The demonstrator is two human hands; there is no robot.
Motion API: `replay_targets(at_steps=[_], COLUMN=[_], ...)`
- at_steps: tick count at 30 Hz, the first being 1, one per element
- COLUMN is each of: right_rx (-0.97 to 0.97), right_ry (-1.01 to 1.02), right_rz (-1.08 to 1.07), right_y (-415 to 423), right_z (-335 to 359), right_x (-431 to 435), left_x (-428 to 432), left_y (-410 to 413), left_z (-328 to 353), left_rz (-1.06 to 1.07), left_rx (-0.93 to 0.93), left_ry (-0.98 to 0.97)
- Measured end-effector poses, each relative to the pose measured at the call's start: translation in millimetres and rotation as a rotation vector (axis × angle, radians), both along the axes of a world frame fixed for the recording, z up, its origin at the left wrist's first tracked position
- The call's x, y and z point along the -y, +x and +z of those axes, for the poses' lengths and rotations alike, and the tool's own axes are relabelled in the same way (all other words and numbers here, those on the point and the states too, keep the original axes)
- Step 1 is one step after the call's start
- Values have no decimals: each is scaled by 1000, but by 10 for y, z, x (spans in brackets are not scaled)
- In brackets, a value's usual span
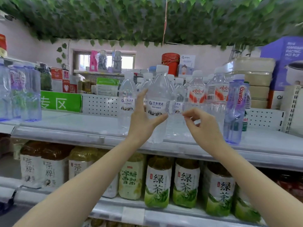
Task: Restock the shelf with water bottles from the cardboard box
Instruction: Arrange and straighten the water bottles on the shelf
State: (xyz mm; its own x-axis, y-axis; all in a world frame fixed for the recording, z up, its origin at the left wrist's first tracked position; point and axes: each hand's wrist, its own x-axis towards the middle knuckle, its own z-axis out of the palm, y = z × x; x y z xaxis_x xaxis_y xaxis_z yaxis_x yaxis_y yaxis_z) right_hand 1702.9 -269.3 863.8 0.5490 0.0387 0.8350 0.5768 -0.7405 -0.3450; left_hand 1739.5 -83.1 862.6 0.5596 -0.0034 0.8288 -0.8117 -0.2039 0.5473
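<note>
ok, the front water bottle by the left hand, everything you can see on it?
The clear plastic water bottle has a white cap and a white label with blue print and a mountain picture. It stands upright near the front of the upper shelf. The left hand touches it, thumb across the label's foot.

Left hand (142,118) touches upright water bottle (158,89) on shelf (65,125).

**Labels Around the Wahaha Bottle**

The water bottle (196,94) wears a red "娃哈哈" label. Right of it, a blue bottle (236,108) reads "Ganten". Farther right, a purple box (285,63) says "ELECTRIC HOT POT". Far left, a green sign (60,101) shows "区". Below it, a green-labelled bottle (157,182) reads "绿茶" and a yellow bottle (131,177) reads "冰糖雪梨".
</note>
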Motion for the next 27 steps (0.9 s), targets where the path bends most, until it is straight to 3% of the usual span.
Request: replay_targets(at_steps=[27], right_rx=[16], right_ry=[41], right_rz=[-40], right_y=[-72], right_z=[-77], right_x=[614], left_x=[596], left_y=[266], left_z=[16], left_rz=[78], left_rx=[4], left_ry=[-20])
